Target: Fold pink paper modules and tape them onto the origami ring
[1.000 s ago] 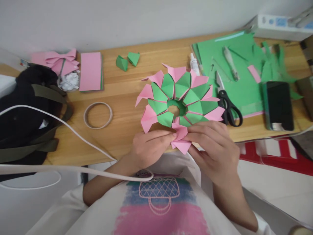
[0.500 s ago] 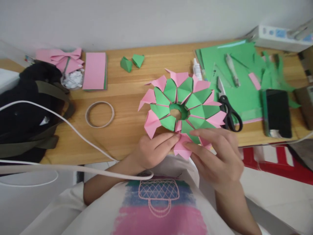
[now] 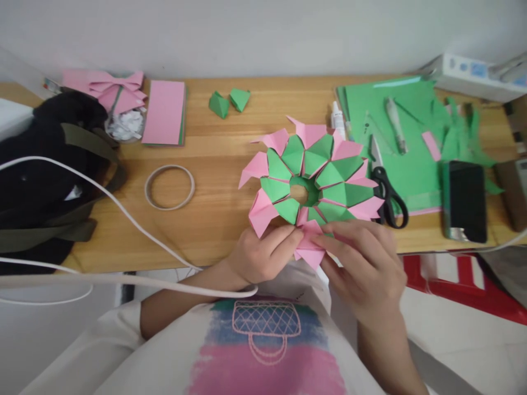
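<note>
A ring of folded green and pink paper pieces (image 3: pixel 345 194) is held above the front part of the wooden table, its pink points facing outward. My left hand (image 3: pixel 265 253) pinches the near edge of the ring, at the left side of a pink piece (image 3: pixel 310 244). On that piece's right side, my right hand (image 3: pixel 362 269) grips the paper, thumb underneath and fingers on top. The fingertips of both hands are close together. Part of the ring's near right side is hidden behind my right fingers.
Tape roll (image 3: pixel 169 187), pink card stack (image 3: pixel 163 113) and two green folded pieces (image 3: pixel 219 104) lie left. Scissors (image 3: pixel 389 197), glue bottle (image 3: pixel 338 120), green sheets (image 3: pixel 411 175) and phone (image 3: pixel 465 200) lie right. A white cable (image 3: pixel 123 215) crosses the left side.
The view has shifted slightly. Both hands still hold the ring's near edge, and the pink piece between them looks more folded over, with my right fingers closer to my left.
</note>
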Available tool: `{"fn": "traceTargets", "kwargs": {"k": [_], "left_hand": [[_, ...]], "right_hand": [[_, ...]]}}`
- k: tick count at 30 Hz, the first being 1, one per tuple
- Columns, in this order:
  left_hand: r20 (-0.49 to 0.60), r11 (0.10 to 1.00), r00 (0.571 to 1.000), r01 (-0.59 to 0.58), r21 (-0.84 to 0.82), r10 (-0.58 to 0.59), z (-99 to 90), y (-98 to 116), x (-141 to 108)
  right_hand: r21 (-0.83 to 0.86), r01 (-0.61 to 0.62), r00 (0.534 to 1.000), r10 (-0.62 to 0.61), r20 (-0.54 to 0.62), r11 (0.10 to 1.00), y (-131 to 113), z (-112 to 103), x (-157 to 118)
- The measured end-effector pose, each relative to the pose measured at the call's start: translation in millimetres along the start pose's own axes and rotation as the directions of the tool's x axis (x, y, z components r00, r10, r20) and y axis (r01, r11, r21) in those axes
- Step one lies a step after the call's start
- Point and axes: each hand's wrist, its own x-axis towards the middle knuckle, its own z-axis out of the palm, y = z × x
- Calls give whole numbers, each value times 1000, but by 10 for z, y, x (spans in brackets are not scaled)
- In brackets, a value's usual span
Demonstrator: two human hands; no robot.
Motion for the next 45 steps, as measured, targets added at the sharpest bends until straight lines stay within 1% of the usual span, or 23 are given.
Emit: {"fn": "traceTargets", "kwargs": {"k": [2,5,11,13,17,19,22,24,28,33,36,39,45], "left_hand": [[-12,1000,1000,8,24,-8,24,4,-14],[7,999,1000,8,38,-8,40,13,-38],[82,991,990,122,-61,-117,6,37,-54],[106,992,988,120,-48,-115,1,42,-52],[58,996,995,86,12,-86,24,56,-51],[62,996,994,88,16,-89,33,63,-45],[83,994,991,105,18,-106,21,52,-20],[94,990,986,138,3,-138,0,25,-3],[133,983,976,178,-41,-172,-47,-51,-1],[95,987,983,159,7,-159,-67,-107,-13],[75,987,984,162,9,-162,-70,-124,-6],[92,987,982,162,13,-163,-93,-144,-11],[100,989,984,149,18,-150,-215,-151,-102]], "right_hand": [[0,-6,1000,6,20,1000,3,-10,8],[2,5,998,-5,58,1000,18,-21,22],[26,82,988,-84,127,996,53,-60,64],[42,112,981,-117,156,993,56,-76,83],[51,142,968,-150,202,989,65,-102,114],[51,157,963,-165,215,986,75,-107,126],[59,179,959,-188,212,982,101,-93,155],[65,198,957,-207,202,978,126,-69,194],[33,263,944,-264,200,964,191,-12,328],[31,326,920,-324,222,945,245,29,486],[15,344,914,-339,223,939,236,40,533],[-11,371,909,-360,210,929,203,50,553],[11,366,912,-361,197,931,111,98,519]]}}
